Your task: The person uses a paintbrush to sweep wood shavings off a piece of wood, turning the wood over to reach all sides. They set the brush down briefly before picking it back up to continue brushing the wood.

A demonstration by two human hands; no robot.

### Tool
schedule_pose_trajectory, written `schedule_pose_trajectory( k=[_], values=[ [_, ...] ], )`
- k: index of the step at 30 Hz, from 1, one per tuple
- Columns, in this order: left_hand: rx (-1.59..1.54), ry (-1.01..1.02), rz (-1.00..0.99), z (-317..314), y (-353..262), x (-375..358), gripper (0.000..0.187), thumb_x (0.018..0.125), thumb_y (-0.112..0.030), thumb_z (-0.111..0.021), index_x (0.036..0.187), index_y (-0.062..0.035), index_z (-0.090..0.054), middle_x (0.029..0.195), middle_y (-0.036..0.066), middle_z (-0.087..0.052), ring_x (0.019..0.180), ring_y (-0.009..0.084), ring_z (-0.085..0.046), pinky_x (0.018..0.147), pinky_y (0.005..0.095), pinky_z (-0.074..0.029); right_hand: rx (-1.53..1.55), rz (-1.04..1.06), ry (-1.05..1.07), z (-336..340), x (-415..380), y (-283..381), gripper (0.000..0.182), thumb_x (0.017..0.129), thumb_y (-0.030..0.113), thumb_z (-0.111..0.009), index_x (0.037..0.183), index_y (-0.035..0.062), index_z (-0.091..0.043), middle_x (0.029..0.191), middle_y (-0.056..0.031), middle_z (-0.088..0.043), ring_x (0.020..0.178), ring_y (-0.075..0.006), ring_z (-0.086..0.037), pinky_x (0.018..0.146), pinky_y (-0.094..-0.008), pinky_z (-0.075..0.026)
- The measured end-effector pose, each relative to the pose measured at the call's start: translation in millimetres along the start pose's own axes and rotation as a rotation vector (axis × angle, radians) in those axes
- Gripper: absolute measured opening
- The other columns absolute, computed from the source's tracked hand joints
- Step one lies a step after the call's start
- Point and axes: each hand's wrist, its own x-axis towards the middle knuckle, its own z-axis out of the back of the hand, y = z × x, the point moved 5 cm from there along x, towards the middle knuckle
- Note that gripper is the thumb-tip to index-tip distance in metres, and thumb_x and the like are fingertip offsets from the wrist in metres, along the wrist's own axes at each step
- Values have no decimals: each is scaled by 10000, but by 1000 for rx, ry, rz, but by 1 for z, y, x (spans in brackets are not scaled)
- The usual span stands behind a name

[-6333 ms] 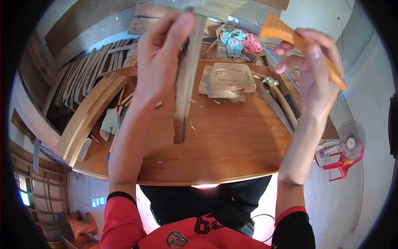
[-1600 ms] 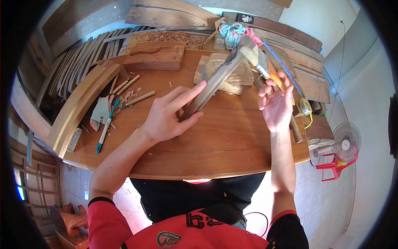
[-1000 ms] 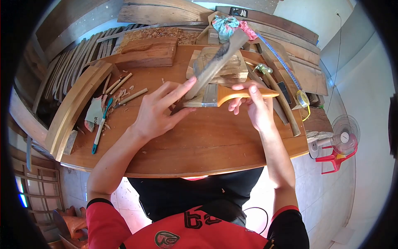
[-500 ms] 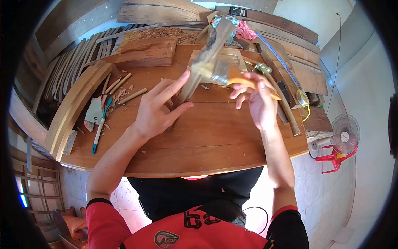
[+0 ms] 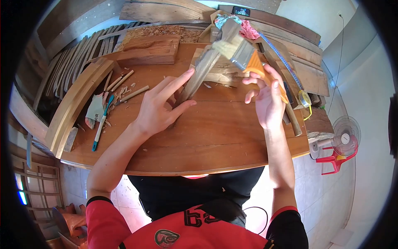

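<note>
Brushing stroke had run up wood strip [image 5: 203, 70]: half second earlier your bristles sat mid-strip, now at upper end, near cloth bundle [image 5: 236, 23]. Your left hand [image 5: 159, 110] pinched strip's lower end, index finger stretched along it, strip tilted up off tabletop [image 5: 215, 137], unchanged. Your right hand [image 5: 267, 97] gripped orange handle of paintbrush [image 5: 244, 56], fingers curled round it. Judged: pass along this face nearly finished. Carved block [image 5: 224, 72] lay behind strip; wood shavings [image 5: 161, 31] beyond.

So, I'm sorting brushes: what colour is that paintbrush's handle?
Orange, on the flat paintbrush in the right hand; head view.
</note>
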Motion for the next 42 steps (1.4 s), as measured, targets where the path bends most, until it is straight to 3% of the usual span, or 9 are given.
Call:
schedule_pose_trajectory(
  k=[7, 10, 11, 15, 21, 27, 31, 35, 42],
  values=[
    [-36, -33, 52, -1, 3, -2, 849, 768, -50, -868, 1523, -79, -480, 1012, 95, -636, 755, 138, -604, 593, 264, -532, -68, 5, 39, -16, -3, -2, 385, 1054, 213, -563, 1336, -47, -591, 1144, -238, -695, 1047, -306, -704, 617, -351, -603],
    [-47, -60, 69, 0, 5, -1, 851, 773, -67, -866, 1530, -104, -477, 997, 88, -635, 735, 136, -595, 596, 267, -534, -224, -99, 119, -27, -7, -6, 424, 1050, 276, -552, 1317, -51, -590, 1133, -233, -693, 1015, -331, -711, 605, -363, -586],
    [-49, -67, 65, 1, 3, 0, 847, 777, -86, -866, 1531, -121, -480, 974, 81, -634, 707, 139, -574, 591, 271, -532, -121, -114, 98, -27, -7, -7, 283, 1029, 130, -597, 1223, -62, -669, 1136, -204, -715, 978, -279, -737, 619, -328, -594],
    [8, 25, 64, 2, 5, -1, 860, 777, -47, -861, 1538, -92, -463, 1065, 108, -656, 775, 126, -624, 624, 263, -544, -122, -219, 115, -21, -10, -20, 269, 1019, 146, -614, 1158, -69, -699, 1145, -204, -720, 918, -300, -749, 599, -322, -585],
    [-53, -23, 55, 2, 0, -1, 824, 804, -75, -843, 1538, -147, -475, 1063, 102, -677, 704, 156, -594, 626, 282, -543, -96, -89, 61, -15, -7, -7, 323, 1036, 201, -594, 1210, -60, -671, 1141, -211, -702, 961, -316, -731, 609, -349, -602],
    [-67, 15, 45, 0, -3, 1, 832, 805, -36, -837, 1538, -52, -445, 1219, 147, -674, 989, 187, -660, 709, 289, -578, -26, 71, 7, -13, -3, 2, 444, 1055, 288, -571, 1351, -44, -576, 1155, -245, -678, 1064, -335, -694, 614, -361, -613],
    [-103, -4, 76, -1, 0, 0, 834, 806, -44, -838, 1541, -86, -447, 1236, 145, -668, 984, 190, -658, 708, 288, -585, -191, 38, 104, -16, -6, -2, 476, 1053, 346, -559, 1375, -3, -559, 1197, -218, -657, 1067, -353, -679, 621, -378, -587],
    [-67, -76, -1, 1, -3, 2, 830, 800, -44, -838, 1536, -152, -471, 1182, 117, -673, 890, 190, -658, 678, 290, -599, -165, -35, 104, -25, -7, -2, 288, 1026, 149, -605, 1208, -61, -681, 1133, -194, -711, 956, -266, -734, 626, -314, -595],
    [-76, 42, 74, 0, 2, 1, 845, 800, -13, -823, 1548, -160, -457, 1140, 115, -663, 895, 193, -642, 731, 293, -593, -189, -119, 142, -18, -10, -13, 231, 1005, 95, -616, 1138, -68, -710, 1097, -177, -738, 897, -264, -750, 619, -301, -579]
  ],
)
